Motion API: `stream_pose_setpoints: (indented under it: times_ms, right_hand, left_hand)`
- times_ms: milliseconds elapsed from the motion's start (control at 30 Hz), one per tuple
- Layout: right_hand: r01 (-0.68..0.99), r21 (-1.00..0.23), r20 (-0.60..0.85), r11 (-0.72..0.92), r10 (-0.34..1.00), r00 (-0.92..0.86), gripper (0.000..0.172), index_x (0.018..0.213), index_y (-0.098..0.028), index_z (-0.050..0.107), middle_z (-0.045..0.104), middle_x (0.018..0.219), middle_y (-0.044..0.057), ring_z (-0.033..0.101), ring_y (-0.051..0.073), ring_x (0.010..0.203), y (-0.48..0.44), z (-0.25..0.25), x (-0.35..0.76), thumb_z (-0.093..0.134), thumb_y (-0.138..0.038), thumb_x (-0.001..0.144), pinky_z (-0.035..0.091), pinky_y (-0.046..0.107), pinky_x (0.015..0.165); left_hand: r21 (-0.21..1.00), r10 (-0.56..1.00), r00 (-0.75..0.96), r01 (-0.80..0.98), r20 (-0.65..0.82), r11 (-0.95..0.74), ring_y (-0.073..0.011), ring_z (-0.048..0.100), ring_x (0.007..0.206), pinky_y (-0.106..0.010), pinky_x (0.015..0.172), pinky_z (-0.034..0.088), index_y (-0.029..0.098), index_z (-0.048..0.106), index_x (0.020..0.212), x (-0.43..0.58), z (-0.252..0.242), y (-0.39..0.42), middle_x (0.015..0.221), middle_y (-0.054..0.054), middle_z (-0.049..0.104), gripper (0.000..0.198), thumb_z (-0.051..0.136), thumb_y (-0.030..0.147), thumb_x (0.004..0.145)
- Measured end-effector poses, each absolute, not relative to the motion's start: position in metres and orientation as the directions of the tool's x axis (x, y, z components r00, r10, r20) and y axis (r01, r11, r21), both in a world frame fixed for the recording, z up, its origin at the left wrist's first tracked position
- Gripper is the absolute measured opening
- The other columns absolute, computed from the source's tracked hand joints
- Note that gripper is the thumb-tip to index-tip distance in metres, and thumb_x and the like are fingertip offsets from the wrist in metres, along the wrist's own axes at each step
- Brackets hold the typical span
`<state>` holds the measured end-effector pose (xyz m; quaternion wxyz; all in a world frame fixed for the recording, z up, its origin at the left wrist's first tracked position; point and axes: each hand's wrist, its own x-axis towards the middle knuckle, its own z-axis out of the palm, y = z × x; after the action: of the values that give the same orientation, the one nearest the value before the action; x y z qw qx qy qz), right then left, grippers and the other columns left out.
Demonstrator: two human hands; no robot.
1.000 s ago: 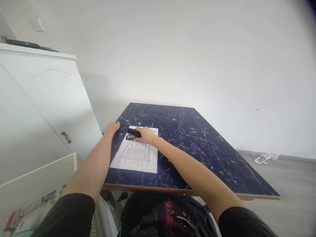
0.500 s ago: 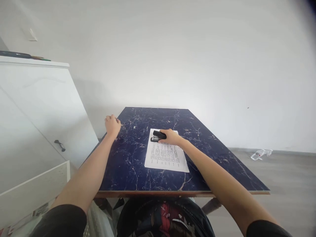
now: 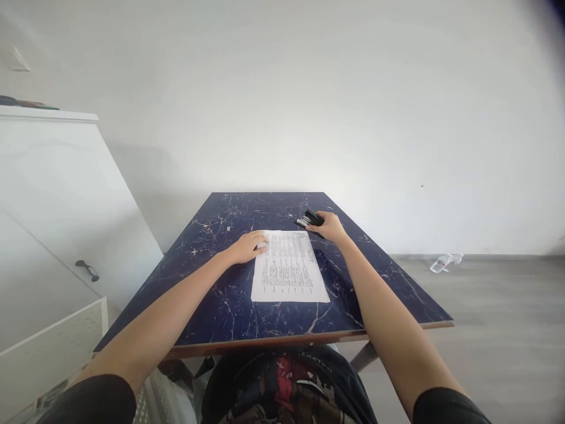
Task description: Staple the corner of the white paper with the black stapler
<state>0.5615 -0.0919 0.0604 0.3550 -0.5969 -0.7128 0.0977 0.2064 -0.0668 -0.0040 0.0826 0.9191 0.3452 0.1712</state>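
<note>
A printed white paper sheet [image 3: 289, 268] lies flat on the dark blue marbled table [image 3: 379, 277]. My left hand [image 3: 249, 246] rests on the sheet's upper left corner, fingers laid flat. My right hand [image 3: 329, 227] is closed round a black stapler [image 3: 309, 219], held just past the sheet's upper right corner, a little above the table top.
A white cabinet [image 3: 66, 200] with a dark handle [image 3: 87, 270] stands to the left of the table. A crushed plastic bottle [image 3: 445, 261] lies on the grey floor by the wall at right. A dark bag [image 3: 286, 383] sits under the table's near edge.
My right hand has lifted the stapler off the paper's top and carried it right. My left hand has left the table's left edge and landed on the paper's corner.
</note>
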Motion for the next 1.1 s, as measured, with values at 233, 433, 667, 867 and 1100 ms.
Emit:
stream_pose_setpoints:
  times_ms: [233,433,667,867,1100]
  right_hand:
    - [0.913,-0.364,0.267,0.183,0.960,-0.086,0.030,0.103,-0.019,0.076,0.077,0.096,0.008,0.070,0.025,0.088,-0.078,0.039,0.584,0.082,-0.031,0.077,0.050,0.030,0.075]
    - [0.931,-0.283,0.243,0.232,0.956,-0.164,0.037,0.117,-0.020,0.073,0.077,0.110,0.009,0.070,0.028,0.101,-0.079,0.035,0.570,0.078,-0.021,0.080,0.050,0.032,0.084]
    - [0.913,-0.298,0.243,0.278,0.947,-0.209,0.032,0.114,-0.020,0.073,0.078,0.110,0.008,0.070,0.026,0.100,-0.081,0.036,0.567,0.073,-0.017,0.082,0.049,0.030,0.086]
    - [0.887,-0.327,0.258,0.327,0.934,-0.249,0.034,0.116,-0.020,0.073,0.078,0.111,0.008,0.070,0.026,0.102,-0.080,0.034,0.562,0.073,-0.017,0.083,0.050,0.030,0.087]
    - [0.868,-0.334,0.278,0.368,0.918,-0.283,0.032,0.114,-0.019,0.074,0.078,0.108,0.008,0.070,0.026,0.101,-0.081,0.034,0.556,0.073,-0.015,0.082,0.050,0.031,0.089]
  left_hand:
    - [0.264,0.705,0.640,0.655,0.305,-0.708,-0.0339,0.057,0.128,-0.051,0.110,0.043,0.021,0.067,0.108,0.198,0.000,-0.060,0.135,-0.014,0.063,0.033,0.056,0.051,0.098]
    - [0.357,0.670,0.694,0.575,0.262,-0.736,-0.0296,0.058,0.126,-0.045,0.110,0.042,0.025,0.067,0.119,0.188,0.012,-0.062,0.132,-0.011,0.063,0.031,0.062,0.045,0.095]
    - [0.421,0.635,0.690,0.490,0.346,-0.763,-0.0256,0.060,0.121,-0.041,0.111,0.044,0.024,0.068,0.113,0.185,0.018,-0.062,0.128,-0.008,0.058,0.025,0.067,0.037,0.092]
    - [0.407,0.610,0.689,0.465,0.392,-0.786,-0.0261,0.059,0.123,-0.043,0.113,0.044,0.023,0.067,0.113,0.188,0.016,-0.060,0.131,-0.009,0.056,0.024,0.068,0.035,0.092]
    - [0.388,0.596,0.660,0.455,0.458,-0.802,-0.0262,0.057,0.127,-0.045,0.116,0.041,0.022,0.066,0.114,0.191,0.021,-0.066,0.132,-0.009,0.055,0.021,0.066,0.030,0.094]
